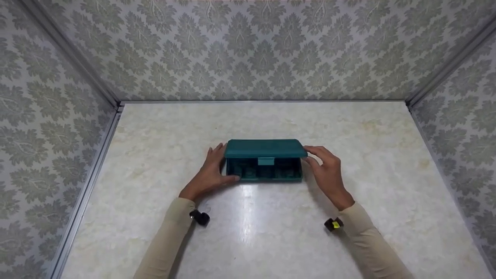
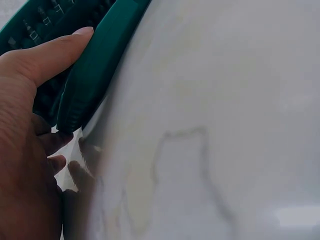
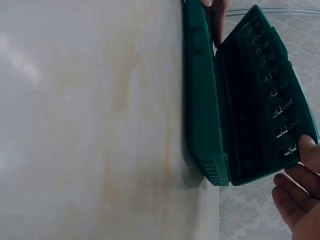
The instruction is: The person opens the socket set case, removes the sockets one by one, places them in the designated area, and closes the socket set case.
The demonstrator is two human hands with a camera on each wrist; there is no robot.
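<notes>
A dark green plastic bit case (image 1: 265, 148) lies on the table with its lid partly raised, hinged at the back. My left hand (image 1: 208, 171) grips the base at its left end, thumb over the front rim and fingers along the side. At the other end my right hand (image 1: 328, 167) pinches the lid's right corner between thumb and fingers. The right wrist view shows a row of small silvery bits (image 3: 282, 131) clipped inside the lid (image 3: 295, 95). What lies in the dark base is hard to make out. A lighter green latch (image 1: 266, 161) hangs at the lid's front middle.
The pale marbled table (image 1: 248, 120) spreads around the case. Patterned walls (image 1: 263, 50) stand behind it and at both sides, with metal strips in the corners. Each sleeve carries a small black wrist device (image 1: 200, 217).
</notes>
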